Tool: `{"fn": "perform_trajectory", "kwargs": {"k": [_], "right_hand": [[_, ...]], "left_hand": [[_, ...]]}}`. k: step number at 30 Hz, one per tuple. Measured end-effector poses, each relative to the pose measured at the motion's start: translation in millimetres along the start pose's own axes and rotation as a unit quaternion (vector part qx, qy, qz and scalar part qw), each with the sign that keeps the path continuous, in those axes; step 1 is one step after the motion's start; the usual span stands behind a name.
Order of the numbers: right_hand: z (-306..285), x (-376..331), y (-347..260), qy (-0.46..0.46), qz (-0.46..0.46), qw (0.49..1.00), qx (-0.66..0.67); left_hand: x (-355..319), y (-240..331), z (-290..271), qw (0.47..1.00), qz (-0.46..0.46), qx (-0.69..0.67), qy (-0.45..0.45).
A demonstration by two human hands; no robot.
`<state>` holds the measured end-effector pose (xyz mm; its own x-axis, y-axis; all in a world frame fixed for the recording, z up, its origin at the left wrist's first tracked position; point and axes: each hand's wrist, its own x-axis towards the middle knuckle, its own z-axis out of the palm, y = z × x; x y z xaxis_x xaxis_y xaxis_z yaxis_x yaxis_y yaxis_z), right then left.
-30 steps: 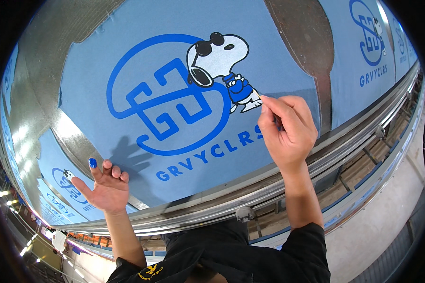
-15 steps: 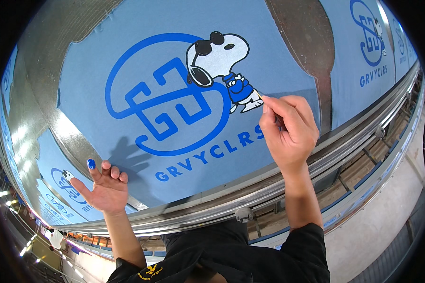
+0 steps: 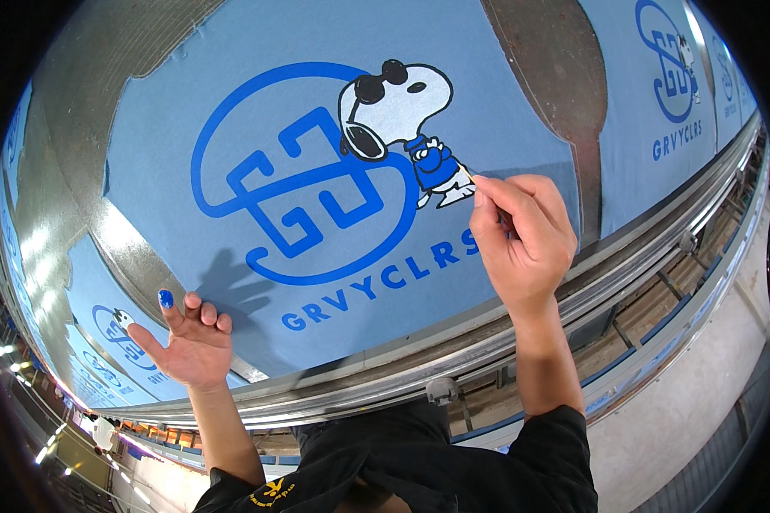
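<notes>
A light-blue cut fabric panel (image 3: pixel 158 171) lies flat before me. It bears a round blue emblem, blue lettering and a printed white cartoon dog (image 3: pixel 423 103) in sunglasses. My right hand (image 3: pixel 526 244) is closed in a pinch over the panel's right part, at the dog's feet. A thin, pale pointed stick (image 3: pixel 468 173) pokes out from thumb and forefinger, its tip at the dog's lower body. Whether the tip touches the print, I cannot tell. Off the panel's lower left edge, my left hand (image 3: pixel 198 346) is open, palm up and holding nothing. Wet-looking blue paint (image 3: pixel 165 298) covers one fingertip.
More printed blue panels (image 3: pixel 672 154) lie along the long dark table (image 3: pixel 556 60), to the right and left. A metal rail (image 3: pixel 385 389) with a small block (image 3: pixel 441 390) runs along the near edge. Shelving (image 3: pixel 642 308) shows below it.
Almost nothing differs. The view has shifted very slightly, and my right hand stays pinched at the dog's feet. My left hand keeps its pose.
</notes>
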<state>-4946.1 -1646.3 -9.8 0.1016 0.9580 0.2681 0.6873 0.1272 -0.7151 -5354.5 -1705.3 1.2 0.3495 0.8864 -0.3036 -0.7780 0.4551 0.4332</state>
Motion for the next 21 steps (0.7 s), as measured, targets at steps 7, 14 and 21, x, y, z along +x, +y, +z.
{"fn": "perform_trajectory", "kwargs": {"k": [7, 14, 21], "right_hand": [[0.1, 0.0, 0.3, 0.001, 0.002, 1.0, 0.001], [-0.3, 1.0, -0.3, -0.003, 0.003, 1.0, 0.006], [-1.3, -0.9, 1.5, -0.003, 0.007, 1.0, 0.012]], "left_hand": [[0.0, -0.2, -0.9, 1.0, 0.0, 0.0, -0.003], [0.5, -0.2, 0.3, 1.0, -0.001, 0.001, -0.003], [-0.1, -0.6, -1.1, 1.0, 0.001, 0.002, -0.006]]}}
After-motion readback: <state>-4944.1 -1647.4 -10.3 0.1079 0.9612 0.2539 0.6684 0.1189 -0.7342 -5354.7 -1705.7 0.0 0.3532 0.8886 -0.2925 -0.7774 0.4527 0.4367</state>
